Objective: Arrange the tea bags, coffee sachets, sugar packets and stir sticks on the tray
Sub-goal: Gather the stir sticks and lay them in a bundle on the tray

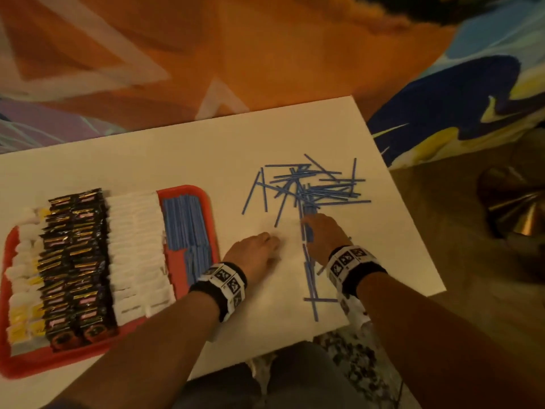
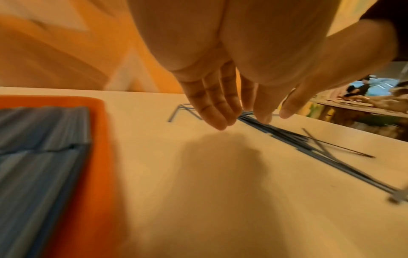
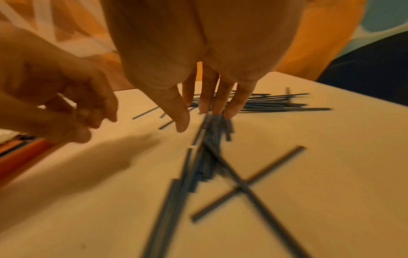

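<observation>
1. Nearest, a line of thin blue plastic stir sticks (image 1: 309, 276) runs close to the near edge of the white table (image 1: 206, 149); a push could send them off.
2. The right hand (image 1: 320, 234) lays straight, close fingers on this bundle. The left hand (image 1: 256, 252) hovers beside it with relaxed fingers, holding nothing.
3. These sticks look light, stiff and slippery; I would pinch the bundle at its middle.
4. Bare table lies between the hands and the red plastic tray (image 1: 188, 191) at left.
5. Farther, more sticks lie crossed.

white table (image 1: 295, 137) | orange patterned upholstery (image 1: 265, 48) | brass pedestal base (image 1: 516, 202)
</observation>
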Motion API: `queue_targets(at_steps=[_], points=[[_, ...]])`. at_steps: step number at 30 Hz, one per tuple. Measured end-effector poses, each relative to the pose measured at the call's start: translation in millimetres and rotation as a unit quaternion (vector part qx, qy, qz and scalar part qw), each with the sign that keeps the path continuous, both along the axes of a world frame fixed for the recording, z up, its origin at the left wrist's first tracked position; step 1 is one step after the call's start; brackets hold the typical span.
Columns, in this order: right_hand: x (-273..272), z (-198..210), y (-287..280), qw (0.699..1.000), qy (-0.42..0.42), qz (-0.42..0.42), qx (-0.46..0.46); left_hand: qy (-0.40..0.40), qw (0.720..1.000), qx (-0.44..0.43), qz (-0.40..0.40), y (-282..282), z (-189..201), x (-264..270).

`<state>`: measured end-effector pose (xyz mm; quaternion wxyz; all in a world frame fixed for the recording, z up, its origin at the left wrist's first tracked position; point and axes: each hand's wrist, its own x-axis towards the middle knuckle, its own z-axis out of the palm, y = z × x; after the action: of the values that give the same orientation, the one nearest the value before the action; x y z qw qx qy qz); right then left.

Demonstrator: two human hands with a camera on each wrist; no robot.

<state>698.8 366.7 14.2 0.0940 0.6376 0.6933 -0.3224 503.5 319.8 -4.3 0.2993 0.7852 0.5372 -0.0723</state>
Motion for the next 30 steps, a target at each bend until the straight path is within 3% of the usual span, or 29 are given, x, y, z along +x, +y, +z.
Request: queue_targets(at_steps=[3,6,9,13,17,24,30], points=[[45,-3,-10,0.999,-0.042,0.015,0.000,0.013,0.997,-0.015,-0.078,-12,-9,45],[77,-10,-22,0.994,-0.062,0.063,-0.060,0.038,0.987,-0.038,-0.153,-23,-17,79],[90,-18,-31,0.986,-0.077,0.129,-0.067,0.075,0.980,-0.031,-0.183,-26,-22,98],[92,-28,-30,0.988,-0.056,0.143,-0.001,0.072,0.989,-0.029,-0.128,-17,-22,102],[92,-29,-19,0.992,-0.028,0.127,0.008,0.034,0.998,-0.047,-0.035,2,-15,97],[103,-25,-14,0.996,-0.014,0.090,-0.008,0.045,0.994,0.033,0.097,24,-16,84],[92,-29,-29,0.986,-0.051,0.158,-0.010,0.072,0.981,0.032,0.176,33,-19,80]])
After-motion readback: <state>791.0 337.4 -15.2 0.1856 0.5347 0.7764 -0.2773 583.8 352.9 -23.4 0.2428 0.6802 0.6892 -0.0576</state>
